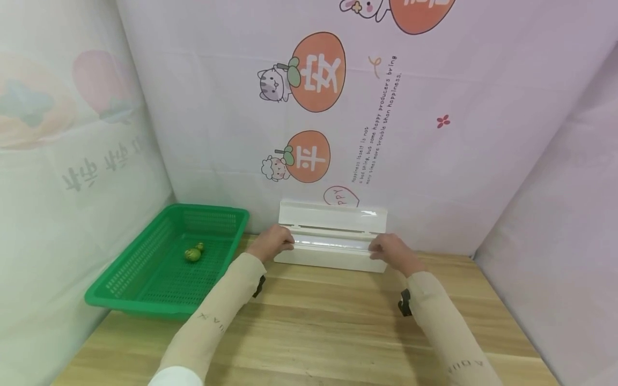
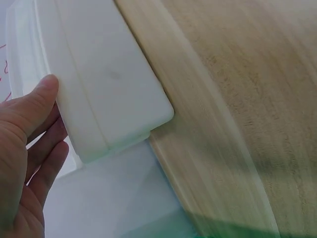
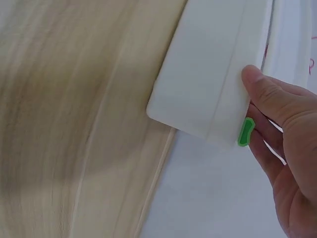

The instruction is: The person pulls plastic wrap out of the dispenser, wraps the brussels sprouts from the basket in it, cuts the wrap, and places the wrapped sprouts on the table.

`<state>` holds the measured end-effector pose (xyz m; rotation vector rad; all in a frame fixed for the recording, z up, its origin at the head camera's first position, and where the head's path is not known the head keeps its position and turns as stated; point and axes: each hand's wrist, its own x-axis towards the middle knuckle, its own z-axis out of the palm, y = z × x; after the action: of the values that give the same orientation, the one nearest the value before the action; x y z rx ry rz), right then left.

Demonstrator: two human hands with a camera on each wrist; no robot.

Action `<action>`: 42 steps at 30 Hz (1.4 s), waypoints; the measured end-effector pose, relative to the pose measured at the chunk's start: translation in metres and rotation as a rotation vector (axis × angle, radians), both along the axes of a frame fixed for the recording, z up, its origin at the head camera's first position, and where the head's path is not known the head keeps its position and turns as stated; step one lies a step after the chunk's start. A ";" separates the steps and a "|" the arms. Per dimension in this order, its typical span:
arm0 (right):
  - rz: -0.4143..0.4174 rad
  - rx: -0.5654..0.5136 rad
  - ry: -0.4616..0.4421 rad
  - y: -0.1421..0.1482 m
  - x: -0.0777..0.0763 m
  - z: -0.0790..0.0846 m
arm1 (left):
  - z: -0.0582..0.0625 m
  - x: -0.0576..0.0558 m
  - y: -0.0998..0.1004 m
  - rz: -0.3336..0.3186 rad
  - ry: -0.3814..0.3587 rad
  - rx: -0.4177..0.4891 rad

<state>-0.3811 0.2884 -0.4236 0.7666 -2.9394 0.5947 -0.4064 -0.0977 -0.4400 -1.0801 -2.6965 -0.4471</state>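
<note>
A long white cling film dispenser (image 1: 333,261) stands at the table's back edge, its lid (image 1: 318,215) raised against the wall cloth. Inside lies a shiny pale roll (image 1: 333,244). My left hand (image 1: 271,242) grips the dispenser's left end, thumb on the upper front edge. At the opposite end, my right hand (image 1: 393,253) pinches the same edge. The right wrist view shows a small green piece (image 3: 246,132) on the end beside my fingers. Parts of the other fingers are hidden behind the box in both wrist views.
To the left is a green plastic basket (image 1: 145,307) with perforated sides, holding small green-yellow round items (image 1: 193,254). Printed white cloth (image 1: 217,107) hangs behind and at both sides. The wooden table (image 1: 328,321) extends toward me between my forearms.
</note>
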 end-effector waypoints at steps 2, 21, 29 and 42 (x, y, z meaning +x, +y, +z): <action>-0.006 -0.031 -0.033 0.001 -0.001 0.003 | 0.001 -0.001 0.000 0.013 -0.055 0.057; -0.073 -0.100 -0.066 0.000 -0.007 0.008 | -0.002 -0.003 0.003 0.155 -0.214 0.253; -0.050 -0.077 0.020 -0.003 -0.006 -0.002 | -0.008 0.000 0.010 0.178 -0.144 0.253; -0.085 -0.047 -0.020 -0.011 -0.004 0.000 | -0.010 -0.002 0.010 0.195 -0.092 0.284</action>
<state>-0.3853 0.2771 -0.4236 0.6307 -2.9469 0.6649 -0.4087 -0.0879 -0.4500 -0.7284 -2.6730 -0.8304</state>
